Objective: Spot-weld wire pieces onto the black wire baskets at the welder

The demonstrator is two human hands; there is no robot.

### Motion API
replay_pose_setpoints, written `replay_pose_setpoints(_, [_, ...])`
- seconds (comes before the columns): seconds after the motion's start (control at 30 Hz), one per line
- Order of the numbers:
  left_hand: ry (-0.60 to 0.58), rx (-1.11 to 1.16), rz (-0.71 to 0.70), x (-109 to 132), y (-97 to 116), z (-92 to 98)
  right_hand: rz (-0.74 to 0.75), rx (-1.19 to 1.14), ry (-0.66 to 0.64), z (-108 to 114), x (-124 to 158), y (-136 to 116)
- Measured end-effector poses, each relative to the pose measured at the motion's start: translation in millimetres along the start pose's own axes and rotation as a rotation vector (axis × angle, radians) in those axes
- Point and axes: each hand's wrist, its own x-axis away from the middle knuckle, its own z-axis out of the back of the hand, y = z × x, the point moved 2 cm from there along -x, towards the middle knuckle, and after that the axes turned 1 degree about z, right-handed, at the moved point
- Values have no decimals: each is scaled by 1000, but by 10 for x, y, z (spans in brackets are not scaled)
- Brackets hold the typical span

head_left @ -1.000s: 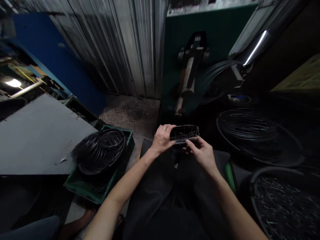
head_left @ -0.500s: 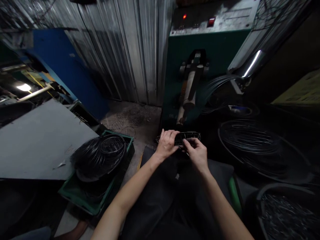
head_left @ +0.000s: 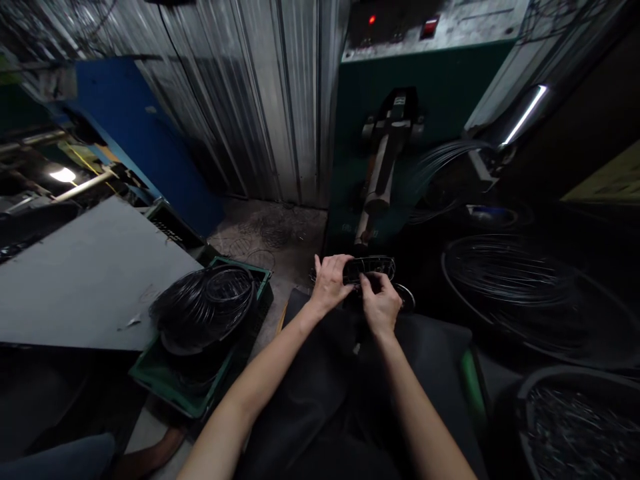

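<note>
1. Right hand (head_left: 383, 303) has shifted inward along the basket (head_left: 374, 260), fingertips narrow, their hold unclear
2. Left hand (head_left: 327, 283) grips its left end, near the machine (head_left: 450, 87)
3. Apparently adjusting wire; next needs a steady grip

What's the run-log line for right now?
left hand: holding wire frame | right hand: fingers at wire frame | machine light: red

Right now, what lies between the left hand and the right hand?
Part of a dark wire frame lies between the left hand and the right hand, as the head view shows.
</note>
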Motion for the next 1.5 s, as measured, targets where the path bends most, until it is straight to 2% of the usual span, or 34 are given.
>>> replay_pose_setpoints(0.37, [92,87,-44,-233,-71,-194,156,-22,151,-116,-215,219])
replay_pose_setpoints(0.63, [42,50,-148,-339,-152,-238,231,-1,176,-182,-295,346])
replay_pose_setpoints(0.8, [57,36,-147,-362,-157,-226,290,11,193,-215,-337,338])
replay_pose_setpoints(1.23, [17,39,-117,-462,-170,-239,280,34,183,-223,-427,317])
replay_pose_setpoints(1.5, [18,39,-149,-494,-225,-263,275,30,183,-259,-462,337])
